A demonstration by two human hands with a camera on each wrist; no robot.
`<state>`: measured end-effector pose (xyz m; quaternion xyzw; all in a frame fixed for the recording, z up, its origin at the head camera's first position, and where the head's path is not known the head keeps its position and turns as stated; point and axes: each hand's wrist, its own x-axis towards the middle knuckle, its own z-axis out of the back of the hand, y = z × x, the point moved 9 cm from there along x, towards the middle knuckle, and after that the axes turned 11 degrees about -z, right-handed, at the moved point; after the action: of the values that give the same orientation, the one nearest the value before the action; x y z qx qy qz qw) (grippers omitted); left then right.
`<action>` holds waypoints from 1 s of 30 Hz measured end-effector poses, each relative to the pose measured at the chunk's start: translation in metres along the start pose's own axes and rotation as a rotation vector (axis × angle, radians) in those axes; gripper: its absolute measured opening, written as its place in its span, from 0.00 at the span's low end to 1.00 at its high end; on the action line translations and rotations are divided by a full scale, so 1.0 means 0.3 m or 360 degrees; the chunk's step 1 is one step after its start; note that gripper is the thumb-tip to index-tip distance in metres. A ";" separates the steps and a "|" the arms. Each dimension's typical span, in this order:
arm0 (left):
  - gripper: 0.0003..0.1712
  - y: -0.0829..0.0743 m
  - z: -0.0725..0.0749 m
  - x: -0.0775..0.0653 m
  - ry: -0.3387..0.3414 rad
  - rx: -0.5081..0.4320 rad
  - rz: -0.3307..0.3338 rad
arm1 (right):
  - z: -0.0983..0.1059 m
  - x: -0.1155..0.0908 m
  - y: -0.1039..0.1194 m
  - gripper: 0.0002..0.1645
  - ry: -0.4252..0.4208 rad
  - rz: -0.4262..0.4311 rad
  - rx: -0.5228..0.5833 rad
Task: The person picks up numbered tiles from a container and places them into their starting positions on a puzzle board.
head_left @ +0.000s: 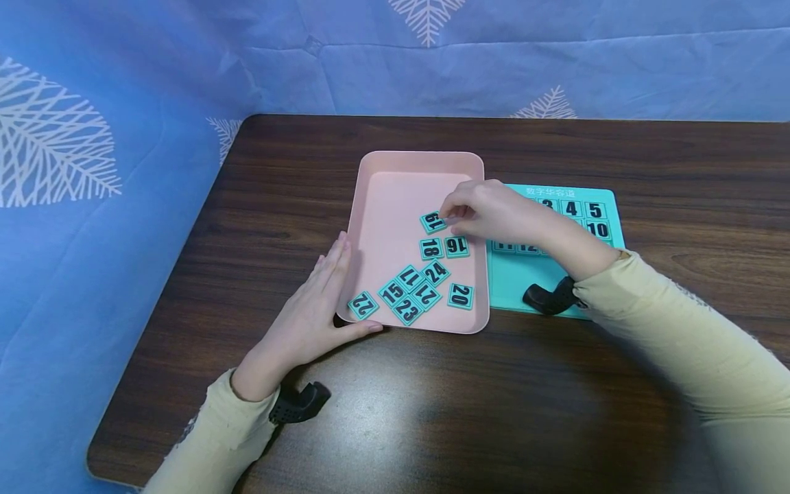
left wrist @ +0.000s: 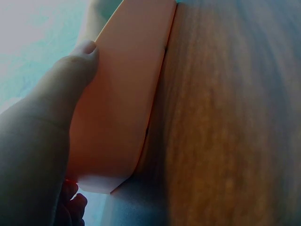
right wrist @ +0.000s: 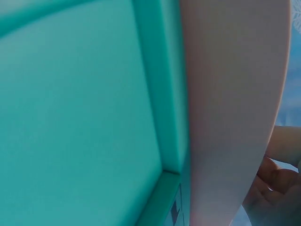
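Note:
A pink tray (head_left: 395, 195) holds several loose turquoise number tiles, among them the 18 tile (head_left: 431, 248), 24 tile (head_left: 435, 272) and 20 tile (head_left: 460, 296). My left hand (head_left: 311, 312) rests against the tray's near left corner, fingers straight along the side and thumb at the front rim. Over the tray's right side, my right hand (head_left: 487, 209) has its fingers bent beside the 19 tile (head_left: 432, 221). Whether it pinches a tile is hidden. Right of the tray lies a turquoise number board (head_left: 512, 278), its upper rows bearing tiles, partly covered by my right forearm.
The dark wooden table (head_left: 395, 405) extends around the tray and board. Blue cloth with white leaf patterns (head_left: 426, 20) hangs behind and to the left. Each wrist carries a black camera mount (head_left: 300, 403). The tray's side wall (right wrist: 230, 94) stands close beside the board.

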<state>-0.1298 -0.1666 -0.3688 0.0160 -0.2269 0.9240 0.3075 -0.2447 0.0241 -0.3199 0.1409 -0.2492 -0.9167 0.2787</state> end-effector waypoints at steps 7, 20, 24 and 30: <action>0.67 0.000 -0.002 -0.003 0.0010 -0.0013 0.0017 | -0.014 0.003 0.001 0.11 0.0017 0.0005 -0.0002; 0.67 -0.002 0.001 -0.002 0.0000 -0.0025 -0.0001 | -0.042 0.011 0.016 0.13 0.0070 0.0051 0.0010; 0.67 -0.002 0.004 -0.001 -0.0012 -0.0035 -0.0002 | -0.047 0.009 0.025 0.13 0.0081 0.0069 -0.0002; 0.67 -0.004 0.004 -0.001 -0.0011 -0.0029 -0.0011 | -0.056 0.003 0.035 0.14 0.0126 0.0082 0.0007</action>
<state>-0.1291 -0.1664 -0.3671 0.0172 -0.2364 0.9207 0.3101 -0.2341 0.0097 -0.3285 0.1711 -0.2434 -0.9024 0.3116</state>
